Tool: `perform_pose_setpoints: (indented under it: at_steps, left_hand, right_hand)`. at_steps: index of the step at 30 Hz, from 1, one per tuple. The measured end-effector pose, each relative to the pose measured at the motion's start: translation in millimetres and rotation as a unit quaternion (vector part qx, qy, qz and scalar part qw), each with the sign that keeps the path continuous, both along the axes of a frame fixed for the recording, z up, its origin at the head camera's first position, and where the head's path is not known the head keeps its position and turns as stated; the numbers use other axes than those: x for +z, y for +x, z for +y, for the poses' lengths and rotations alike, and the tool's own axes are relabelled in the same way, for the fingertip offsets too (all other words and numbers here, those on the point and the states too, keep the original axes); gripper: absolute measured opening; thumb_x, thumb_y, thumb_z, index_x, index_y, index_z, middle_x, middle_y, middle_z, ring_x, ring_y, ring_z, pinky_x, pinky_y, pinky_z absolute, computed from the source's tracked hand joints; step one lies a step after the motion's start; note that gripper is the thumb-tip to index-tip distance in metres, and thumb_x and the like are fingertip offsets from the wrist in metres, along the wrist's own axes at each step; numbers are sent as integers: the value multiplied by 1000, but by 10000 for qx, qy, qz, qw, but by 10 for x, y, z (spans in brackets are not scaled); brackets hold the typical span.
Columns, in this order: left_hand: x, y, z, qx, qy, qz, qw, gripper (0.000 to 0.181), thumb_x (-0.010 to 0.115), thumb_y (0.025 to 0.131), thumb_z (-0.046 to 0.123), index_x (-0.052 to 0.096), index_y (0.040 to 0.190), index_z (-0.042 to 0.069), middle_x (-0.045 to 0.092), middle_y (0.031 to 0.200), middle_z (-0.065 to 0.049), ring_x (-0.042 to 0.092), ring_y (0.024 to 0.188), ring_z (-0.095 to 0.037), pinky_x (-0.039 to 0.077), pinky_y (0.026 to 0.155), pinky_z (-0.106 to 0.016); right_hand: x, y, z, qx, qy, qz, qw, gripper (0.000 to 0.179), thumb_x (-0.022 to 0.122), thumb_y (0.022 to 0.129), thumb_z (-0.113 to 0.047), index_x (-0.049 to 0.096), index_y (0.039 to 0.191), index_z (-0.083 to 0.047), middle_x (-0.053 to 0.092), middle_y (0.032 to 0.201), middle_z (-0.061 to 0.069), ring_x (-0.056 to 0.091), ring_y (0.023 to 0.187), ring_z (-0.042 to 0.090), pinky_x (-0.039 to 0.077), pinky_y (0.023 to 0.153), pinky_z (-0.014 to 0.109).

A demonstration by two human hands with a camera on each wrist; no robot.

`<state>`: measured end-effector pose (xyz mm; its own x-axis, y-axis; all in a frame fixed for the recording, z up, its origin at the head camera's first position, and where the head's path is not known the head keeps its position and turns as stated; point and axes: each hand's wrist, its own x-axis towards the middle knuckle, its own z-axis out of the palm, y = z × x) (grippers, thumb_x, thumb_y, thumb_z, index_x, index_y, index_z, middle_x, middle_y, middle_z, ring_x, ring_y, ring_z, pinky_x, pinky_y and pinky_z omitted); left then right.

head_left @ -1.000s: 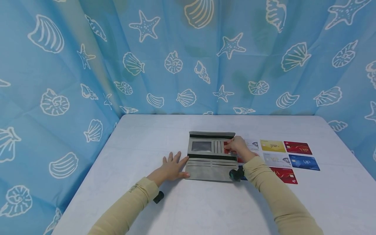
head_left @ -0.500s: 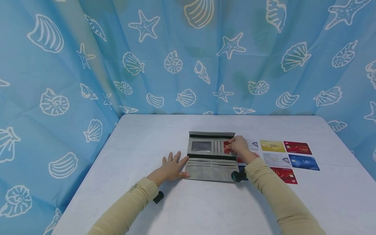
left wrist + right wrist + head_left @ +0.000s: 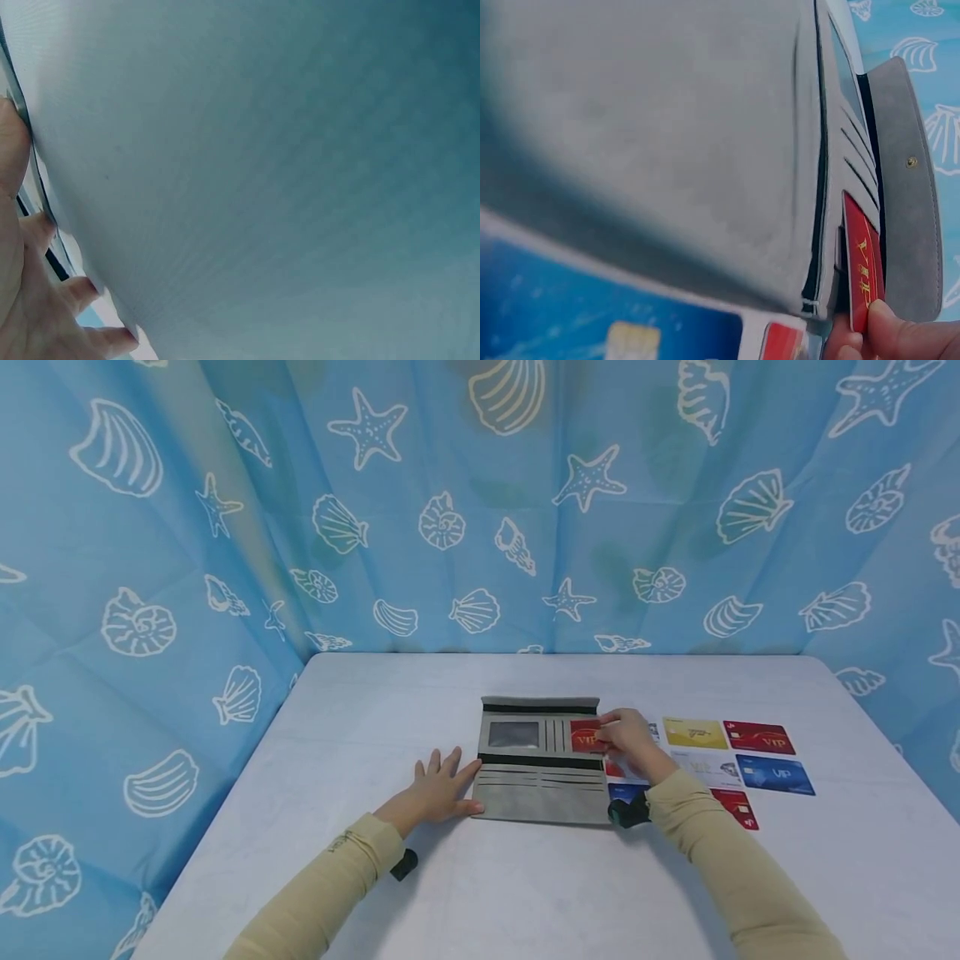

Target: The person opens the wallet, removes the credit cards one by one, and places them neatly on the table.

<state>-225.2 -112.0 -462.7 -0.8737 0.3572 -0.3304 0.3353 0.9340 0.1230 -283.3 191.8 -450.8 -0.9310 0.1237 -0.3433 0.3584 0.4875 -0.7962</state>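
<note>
A grey wallet (image 3: 540, 808) lies unfolded on the white table, showing its slots, a clear window and dark strips. My right hand (image 3: 630, 739) pinches a red VIP card (image 3: 583, 736) by its right end, between thumb and fingers. In the right wrist view, the card (image 3: 861, 262) sits at the slots of the wallet's upper panel, its near end sticking out past the side edge. My left hand (image 3: 438, 789) rests spread on the table, with thumb and index finger at the wallet's left edge. Its fingers also show in the left wrist view, beside the table surface.
Right of the wallet lie several cards: a gold card (image 3: 696, 732), a dark red VIP card (image 3: 759, 737), a blue VIP card (image 3: 776, 775), a silver card (image 3: 701, 766) and a red card (image 3: 738, 808). More are partly under my right arm. A blue shell-print curtain (image 3: 480, 510) hangs behind.
My right hand has moved right with the red VIP card, and more of the card now shows beside the slots. My left hand and the wallet stay in place.
</note>
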Motion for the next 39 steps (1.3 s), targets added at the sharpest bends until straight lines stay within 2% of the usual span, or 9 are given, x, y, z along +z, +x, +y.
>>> perform_pose_setpoints:
  at_steps: [5,8,15,19,25,39]
  left_hand:
    - [7,-5,4,18,15,13,10000,75,47,85,61,23,146,25,10,153,-15,5,137,-45,11,105,-62]
    - [12,-3,8,-7,28,24,10000,75,47,85,61,23,146,25,11,153,-15,5,137,-45,11,105,-62]
    - [69,25,25,-51,71,40,10000,75,46,85,60,25,146,22,13,152,-16,8,136,-45,12,105,-61]
    - [92,39,30,-55,89,37,9999,74,47,85,59,26,146,22,13,152,-16,8,136,-46,13,105,-62]
    - [62,29,25,-1,96,-16,10000,75,47,85,60,25,146,22,12,152,-15,6,137,-45,11,106,-61]
    - [11,14,5,-31,38,46,10000,75,46,85,60,24,146,23,12,152,-15,7,136,-46,12,105,-61]
  right_hand:
    - [13,25,77,90,94,78,9999,40,53,90,-9,43,126,5,47,120,27,57,81,24,49,56,20]
    - [0,26,133,13,97,52,9999,40,53,90,-10,43,126,5,45,121,27,56,83,23,48,56,20]
    - [-12,65,241,-200,-232,-98,9995,43,51,92,-9,39,131,5,43,124,29,56,63,14,49,55,21]
    - [-10,84,301,-308,-393,-211,9985,45,49,93,-9,36,134,4,42,127,30,55,61,13,49,56,20]
    - [-5,92,435,-458,-387,-168,9981,44,46,94,-9,36,135,4,40,129,30,56,59,10,49,55,19]
    - [71,266,691,-259,-493,-28,9984,50,48,95,-16,30,136,6,37,131,32,58,62,9,49,59,20]
